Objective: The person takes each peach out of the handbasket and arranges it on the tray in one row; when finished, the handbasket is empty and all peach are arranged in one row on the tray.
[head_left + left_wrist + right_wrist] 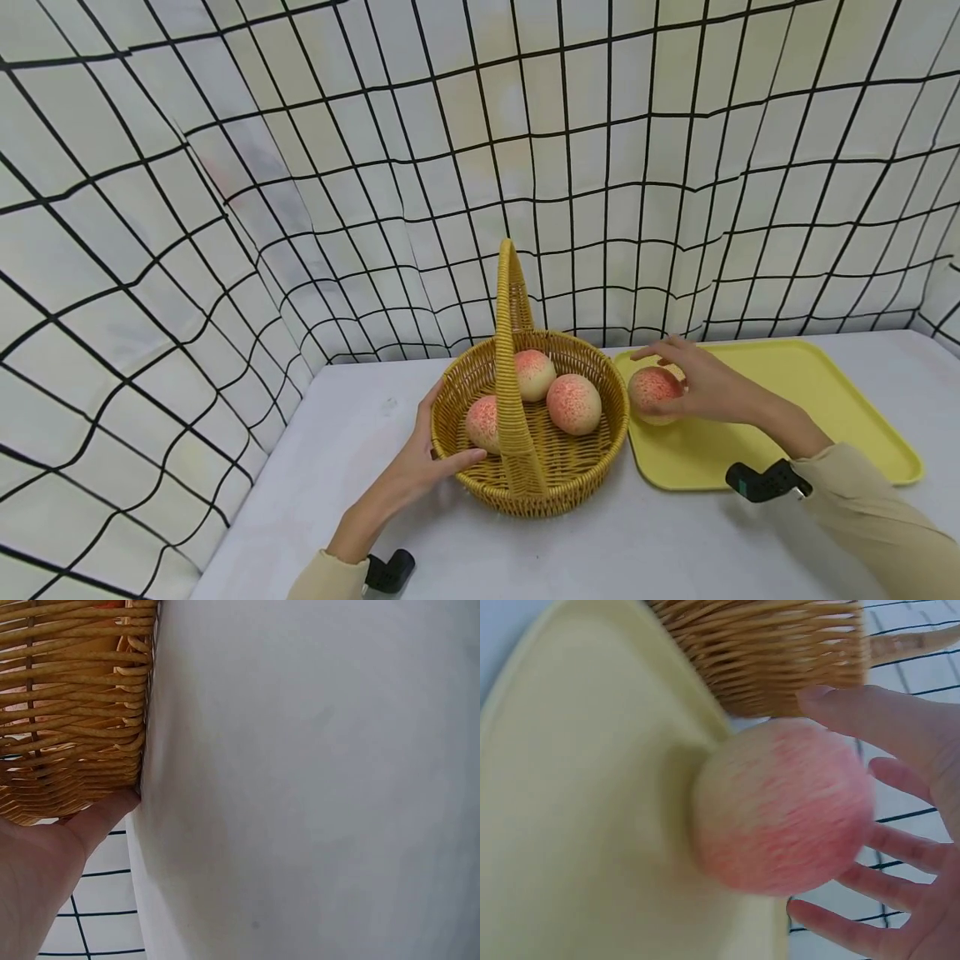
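A round wicker basket point(558, 492) with a tall handle stands on the table, with three pink-and-cream peaches point(574, 404) inside. My left hand point(420, 454) holds its left side, thumb over the rim and fingers against the outer wall. In the left wrist view a fingertip reaches the foot of the woven wall. Another peach point(784, 806) sits at the left end of the yellow tray point(750, 450), close beside the basket. Around this peach my right hand point(708, 383) spreads its fingers, with the thumb and fingertips apart and not curled round it.
White table cloth point(360, 417) shows left of and in front of the basket. Behind the basket and tray rises a white wall with black netting point(450, 167), which also runs along the left side. The basket's handle point(507, 333) arches high over its middle.
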The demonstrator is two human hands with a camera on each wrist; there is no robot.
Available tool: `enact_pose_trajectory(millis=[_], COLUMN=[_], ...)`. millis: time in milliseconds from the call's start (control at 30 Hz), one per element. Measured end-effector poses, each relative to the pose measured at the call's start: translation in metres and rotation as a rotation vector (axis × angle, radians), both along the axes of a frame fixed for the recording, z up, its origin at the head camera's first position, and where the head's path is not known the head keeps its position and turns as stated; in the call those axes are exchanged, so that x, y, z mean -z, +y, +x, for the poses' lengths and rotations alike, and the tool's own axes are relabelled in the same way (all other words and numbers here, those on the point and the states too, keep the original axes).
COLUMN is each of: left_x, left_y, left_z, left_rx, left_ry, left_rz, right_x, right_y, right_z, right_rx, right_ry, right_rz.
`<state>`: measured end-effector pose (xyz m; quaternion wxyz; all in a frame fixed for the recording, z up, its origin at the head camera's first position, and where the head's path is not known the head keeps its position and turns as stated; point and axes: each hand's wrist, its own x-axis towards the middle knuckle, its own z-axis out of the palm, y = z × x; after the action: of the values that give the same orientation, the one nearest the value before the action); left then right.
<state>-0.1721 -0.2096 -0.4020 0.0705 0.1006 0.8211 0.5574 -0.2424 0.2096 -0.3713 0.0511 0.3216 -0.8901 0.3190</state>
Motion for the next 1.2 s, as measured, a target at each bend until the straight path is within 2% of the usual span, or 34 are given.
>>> enact_pose_trajectory(millis=[133, 267, 433, 600, 767, 1000, 1200], left_x=[0.001, 0.001, 0.001, 0.002, 0.0, -0.002, -0.002], left_y=[0.0, -0.001, -0.002, -0.001, -0.002, 0.0, 0.0], left_z=[0.0, 0.0, 0.0, -0.001, 0.001, 0.001, 0.001], left_rx=[-0.001, 0.0, -0.003, 0.014, 0.004, -0.003, -0.009], left_ry=[-0.005, -0.005, -0.001, 0.0, 0.004, 0.0, -0.005], left_rz=[0.01, 0.005, 0.004, 0.002, -0.007, -0.018, -0.022], right_x=[-0.023, -0.043, -0.053, -0.043, -0.022, -0.012, -0.01], right_y=[-0.007, -0.028, -0.061, -0.082, -0.094, -0.098, -0.103], right_z=[0.003, 0.009, 0.009, 0.003, -0.005, -0.005, -0.006], right_rx=[-0.03, -0.092, -0.207, -0.273, -0.296, -0.253, -0.26], right_ry=[-0.006, 0.028, 0.025, -0.076, -0.148, -0.102, -0.087], right_rz=[-0.074, -0.179, -0.246, -0.239, -0.159, 0.054, 0.089])
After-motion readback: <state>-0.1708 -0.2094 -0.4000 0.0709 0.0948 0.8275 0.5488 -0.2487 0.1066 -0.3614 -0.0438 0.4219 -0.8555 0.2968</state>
